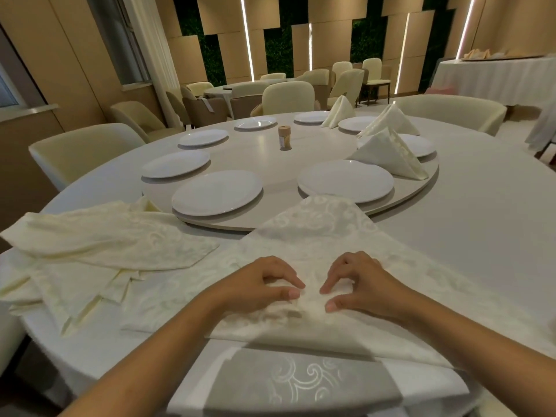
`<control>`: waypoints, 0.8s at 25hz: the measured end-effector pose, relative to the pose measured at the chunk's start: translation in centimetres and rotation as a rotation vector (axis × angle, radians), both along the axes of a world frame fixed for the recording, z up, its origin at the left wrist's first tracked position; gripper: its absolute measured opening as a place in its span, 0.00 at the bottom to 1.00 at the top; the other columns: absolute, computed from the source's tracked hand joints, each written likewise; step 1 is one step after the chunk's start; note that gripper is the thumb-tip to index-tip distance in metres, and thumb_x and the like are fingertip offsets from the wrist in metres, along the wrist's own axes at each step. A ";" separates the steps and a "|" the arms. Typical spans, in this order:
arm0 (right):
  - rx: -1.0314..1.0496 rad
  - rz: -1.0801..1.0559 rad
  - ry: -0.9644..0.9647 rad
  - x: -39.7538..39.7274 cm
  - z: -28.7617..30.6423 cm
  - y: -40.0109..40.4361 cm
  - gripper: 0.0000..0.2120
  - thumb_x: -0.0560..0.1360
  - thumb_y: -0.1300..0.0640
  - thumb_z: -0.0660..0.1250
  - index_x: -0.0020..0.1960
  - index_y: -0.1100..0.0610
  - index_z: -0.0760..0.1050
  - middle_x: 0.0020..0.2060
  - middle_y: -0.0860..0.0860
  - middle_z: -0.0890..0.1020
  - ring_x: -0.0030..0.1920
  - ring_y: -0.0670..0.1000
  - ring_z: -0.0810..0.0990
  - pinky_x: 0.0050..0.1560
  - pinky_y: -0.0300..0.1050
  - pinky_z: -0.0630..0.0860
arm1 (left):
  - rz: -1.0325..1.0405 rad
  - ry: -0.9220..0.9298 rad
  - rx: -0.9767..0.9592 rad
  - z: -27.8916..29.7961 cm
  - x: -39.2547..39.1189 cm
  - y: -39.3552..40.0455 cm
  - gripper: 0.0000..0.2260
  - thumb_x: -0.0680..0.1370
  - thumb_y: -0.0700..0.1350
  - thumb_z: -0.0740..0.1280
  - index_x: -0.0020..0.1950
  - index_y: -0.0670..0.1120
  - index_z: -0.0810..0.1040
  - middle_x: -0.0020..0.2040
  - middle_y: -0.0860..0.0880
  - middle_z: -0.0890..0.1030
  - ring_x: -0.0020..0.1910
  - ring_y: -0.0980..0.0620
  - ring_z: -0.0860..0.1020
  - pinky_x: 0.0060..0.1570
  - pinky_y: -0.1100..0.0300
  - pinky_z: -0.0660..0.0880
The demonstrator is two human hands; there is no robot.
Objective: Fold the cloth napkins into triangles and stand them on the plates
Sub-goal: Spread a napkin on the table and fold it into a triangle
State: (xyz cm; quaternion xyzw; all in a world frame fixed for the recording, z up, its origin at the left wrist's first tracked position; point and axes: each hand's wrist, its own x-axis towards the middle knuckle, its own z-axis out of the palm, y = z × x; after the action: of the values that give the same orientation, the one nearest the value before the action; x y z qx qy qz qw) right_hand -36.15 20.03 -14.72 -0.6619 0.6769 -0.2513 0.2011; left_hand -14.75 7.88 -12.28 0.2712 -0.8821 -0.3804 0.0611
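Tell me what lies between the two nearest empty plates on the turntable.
Nothing: in the head view, only bare turntable separates the left plate from the right plate.

Round table [481, 224] w/ white cloth, lazy Susan [270, 164] in the middle. Small wooden shaker [284, 137] upright near its center. Cream chairs [81, 149] around; more tables & chairs behind. Draped side table [493, 76] far right.

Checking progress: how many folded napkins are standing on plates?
3, all on the turntable's right side: nearest napkin, one behind it, farthest. None look hidden.
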 end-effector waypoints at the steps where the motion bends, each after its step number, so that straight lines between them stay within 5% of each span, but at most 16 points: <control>1: -0.036 -0.033 -0.043 0.1 -0.1 -0.2 0.07 0.61 0.41 0.77 0.37 0.36 0.80 0.47 0.39 0.77 0.54 0.40 0.71 0.61 0.41 0.62 | -0.018 -0.036 0.012 0.3 -0.1 -0.3 0.08 0.73 0.53 0.73 0.51 0.61 0.83 0.56 0.62 0.76 0.55 0.70 0.73 0.54 0.76 0.67; 4: -0.035 -0.109 -0.342 0.2 1.1 -0.8 0.04 0.65 0.50 0.78 0.34 0.48 0.84 0.36 0.47 0.83 0.38 0.42 0.79 0.45 0.38 0.73 | -0.075 -0.091 0.034 1.1 -0.7 -1.1 0.10 0.69 0.52 0.76 0.48 0.63 0.82 0.54 0.63 0.77 0.53 0.69 0.74 0.53 0.74 0.68; 6: 0.026 -0.148 -0.416 -0.6 2.8 -1.5 0.07 0.68 0.51 0.76 0.36 0.55 0.84 0.32 0.48 0.83 0.33 0.43 0.78 0.37 0.33 0.71 | -0.040 -0.043 -0.006 1.8 -1.5 -1.7 0.07 0.68 0.49 0.77 0.43 0.58 0.82 0.46 0.61 0.80 0.44 0.65 0.76 0.45 0.73 0.69; 9: -0.002 -0.231 -0.394 -2.8 4.8 -3.5 0.18 0.72 0.43 0.70 0.31 0.55 0.77 0.32 0.47 0.78 0.34 0.50 0.76 0.39 0.39 0.68 | 0.108 0.127 -0.021 3.0 -3.6 -3.4 0.10 0.72 0.47 0.74 0.32 0.47 0.79 0.28 0.55 0.71 0.28 0.58 0.67 0.30 0.67 0.63; 12: -0.050 -0.380 -0.511 -5.0 6.0 -5.8 0.24 0.75 0.33 0.58 0.40 0.51 0.82 0.44 0.46 0.82 0.45 0.50 0.80 0.49 0.44 0.72 | 0.325 0.232 -0.052 3.4 -6.5 -6.2 0.13 0.74 0.49 0.72 0.37 0.40 0.81 0.27 0.52 0.72 0.27 0.56 0.68 0.30 0.65 0.65; 16: -0.135 -0.518 -0.124 -6.5 5.1 -8.5 0.16 0.71 0.41 0.70 0.46 0.55 0.78 0.40 0.47 0.80 0.43 0.49 0.78 0.42 0.44 0.72 | 0.434 0.150 -0.245 1.7 -10.5 -9.0 0.10 0.74 0.51 0.70 0.36 0.46 0.82 0.32 0.53 0.80 0.33 0.55 0.78 0.39 0.58 0.75; 20: -0.149 -0.678 0.134 -6.6 3.4 -9.1 0.09 0.74 0.52 0.66 0.38 0.54 0.74 0.37 0.49 0.79 0.38 0.50 0.77 0.32 0.42 0.68 | 0.474 0.166 -0.229 0.6 -12.2 -9.5 0.07 0.73 0.49 0.69 0.36 0.49 0.79 0.34 0.53 0.80 0.36 0.52 0.79 0.38 0.58 0.75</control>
State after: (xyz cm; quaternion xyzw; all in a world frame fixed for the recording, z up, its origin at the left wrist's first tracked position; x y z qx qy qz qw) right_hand -42.79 10.90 -11.33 -0.4275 0.8496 -0.3086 0.0126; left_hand -26.97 -1.65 -11.66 0.4295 -0.8231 -0.2743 0.2507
